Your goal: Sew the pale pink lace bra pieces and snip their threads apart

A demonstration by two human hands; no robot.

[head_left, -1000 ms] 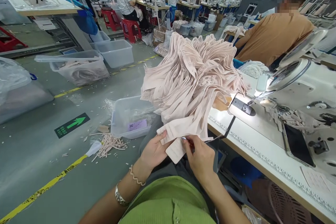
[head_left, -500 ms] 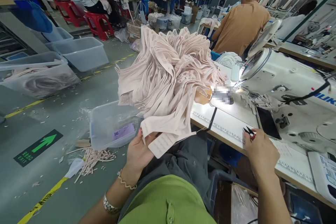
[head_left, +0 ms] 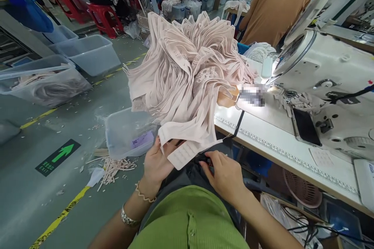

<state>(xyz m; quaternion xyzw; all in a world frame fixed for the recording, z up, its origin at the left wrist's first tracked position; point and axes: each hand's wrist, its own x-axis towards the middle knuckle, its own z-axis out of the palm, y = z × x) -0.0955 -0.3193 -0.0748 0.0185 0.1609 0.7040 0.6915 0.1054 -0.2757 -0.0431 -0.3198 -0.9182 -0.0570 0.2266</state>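
A large heap of pale pink bras [head_left: 178, 74] with lace panels hangs over the front edge of the sewing table. My left hand [head_left: 157, 163] grips the end of the lowest bra band [head_left: 187, 134], its fingers partly under the cloth. A pale flap with faint print [head_left: 184, 155] lies across that hand's fingertips. Close to the band's right end, above my lap, my right hand [head_left: 224, 173] is closed round small black thread snips [head_left: 201, 157]. The blades are dark against the trousers and hard to make out.
A white sewing machine [head_left: 330, 81] stands on the table [head_left: 260, 144] at right, beside a black phone-like slab [head_left: 306, 126]. Clear plastic bins [head_left: 117, 132] and fabric scraps [head_left: 118, 169] lie on the floor at left. A co-worker [head_left: 277, 7] sits beyond the table.
My right hand has moved left with the snips, from over the table edge to beside the bra band. My left hand keeps its grip. The view has tilted down slightly.
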